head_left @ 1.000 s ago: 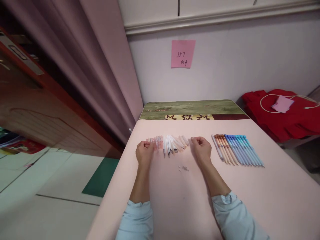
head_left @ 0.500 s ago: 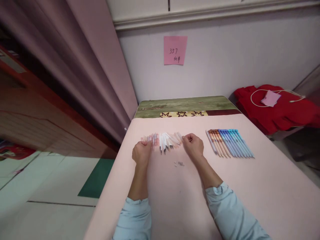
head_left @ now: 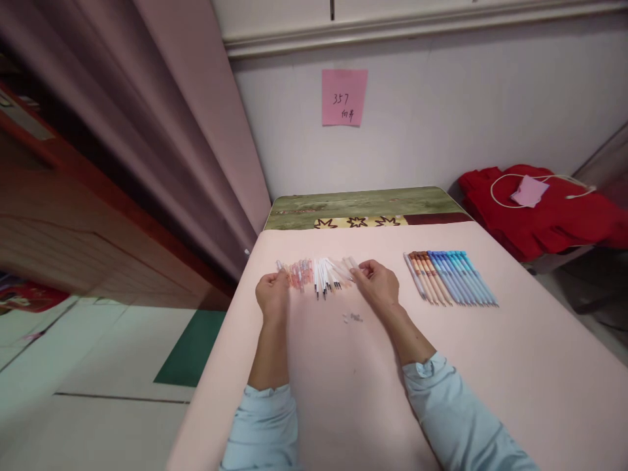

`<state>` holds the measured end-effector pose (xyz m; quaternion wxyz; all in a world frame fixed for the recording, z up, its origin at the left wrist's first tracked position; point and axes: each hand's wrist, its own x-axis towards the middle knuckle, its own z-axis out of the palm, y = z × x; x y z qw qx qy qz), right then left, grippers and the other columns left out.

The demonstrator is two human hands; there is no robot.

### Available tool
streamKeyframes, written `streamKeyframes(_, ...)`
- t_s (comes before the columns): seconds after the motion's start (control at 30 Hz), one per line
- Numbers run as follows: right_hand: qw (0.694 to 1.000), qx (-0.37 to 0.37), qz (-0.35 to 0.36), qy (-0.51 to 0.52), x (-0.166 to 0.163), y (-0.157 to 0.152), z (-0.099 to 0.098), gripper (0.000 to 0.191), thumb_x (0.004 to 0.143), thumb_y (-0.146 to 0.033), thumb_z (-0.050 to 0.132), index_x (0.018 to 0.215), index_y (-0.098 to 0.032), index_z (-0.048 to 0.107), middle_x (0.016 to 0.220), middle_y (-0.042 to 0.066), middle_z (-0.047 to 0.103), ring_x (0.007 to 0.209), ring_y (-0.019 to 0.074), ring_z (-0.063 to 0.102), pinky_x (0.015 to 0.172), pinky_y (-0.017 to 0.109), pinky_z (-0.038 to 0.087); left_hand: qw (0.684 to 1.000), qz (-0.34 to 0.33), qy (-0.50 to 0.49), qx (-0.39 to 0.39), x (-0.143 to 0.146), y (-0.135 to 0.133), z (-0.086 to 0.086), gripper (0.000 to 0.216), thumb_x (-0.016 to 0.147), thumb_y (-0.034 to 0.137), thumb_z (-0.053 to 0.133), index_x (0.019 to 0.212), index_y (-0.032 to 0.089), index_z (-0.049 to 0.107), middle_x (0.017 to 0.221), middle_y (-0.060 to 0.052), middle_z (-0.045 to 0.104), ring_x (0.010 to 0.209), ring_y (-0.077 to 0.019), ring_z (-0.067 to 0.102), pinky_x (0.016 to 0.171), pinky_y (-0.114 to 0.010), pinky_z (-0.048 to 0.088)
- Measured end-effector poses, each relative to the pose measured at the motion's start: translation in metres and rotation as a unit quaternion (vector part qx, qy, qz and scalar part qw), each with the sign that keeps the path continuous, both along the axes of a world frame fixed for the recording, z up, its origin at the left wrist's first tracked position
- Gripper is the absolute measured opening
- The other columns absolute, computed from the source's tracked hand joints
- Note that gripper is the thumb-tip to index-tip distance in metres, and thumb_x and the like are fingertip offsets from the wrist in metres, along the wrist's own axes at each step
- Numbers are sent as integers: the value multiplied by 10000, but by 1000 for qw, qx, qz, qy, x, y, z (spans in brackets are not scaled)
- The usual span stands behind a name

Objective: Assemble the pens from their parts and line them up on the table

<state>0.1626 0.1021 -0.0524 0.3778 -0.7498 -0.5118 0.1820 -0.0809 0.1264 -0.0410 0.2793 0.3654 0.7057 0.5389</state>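
Note:
My left hand (head_left: 272, 296) is closed at the left end of a row of clear, pink-printed pen barrels (head_left: 301, 275). A slim pen barrel (head_left: 280, 265) juts up from its fingertips. To the right of that row lie several white pen refills (head_left: 324, 275) with dark tips, partly fanned out. Beside them are pale, see-through pen barrels (head_left: 343, 267). Thumb and fingers of my right hand (head_left: 380, 284) pinch the rightmost of these pale barrels at its side. Just in front lie a few tiny grey-white parts (head_left: 353, 318), too small to name.
Finished-looking pens (head_left: 451, 278) in brown, blue and turquoise lie in a neat row at the right. Pale pink cloth (head_left: 343, 405) covers the table. A pink note (head_left: 344, 98) hangs on the wall; red fabric (head_left: 554, 216) with a white cable lies at the right.
My left hand has shifted slightly left, drawing a barrel out to the end of the pink-printed row. My right hand has barely moved and stays by the pale barrels.

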Motion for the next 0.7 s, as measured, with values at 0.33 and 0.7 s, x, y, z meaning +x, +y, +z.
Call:
streamKeyframes(0.33, 999, 44, -20, -3, -5, -3, 4, 247, 824, -456, 568, 817, -253, 708, 717, 2, 674, 662, 178, 568, 612, 283, 334, 964, -106, -213, 115, 31, -1, 14, 400, 671, 375, 730, 964, 176, 544, 690, 7, 641, 481, -74, 474, 506, -208, 382)
streamKeyframes(0.7, 998, -15, -10, -58, -1, -1, 0, 298, 808, -483, 580, 920, -239, 708, 840, 29, 688, 752, 194, 592, 616, 292, 319, 951, -225, 210, 26, 56, -18, 14, 112, 794, 301, 612, 808, 216, 541, 706, 12, 568, 687, -160, 555, 660, -271, 402)
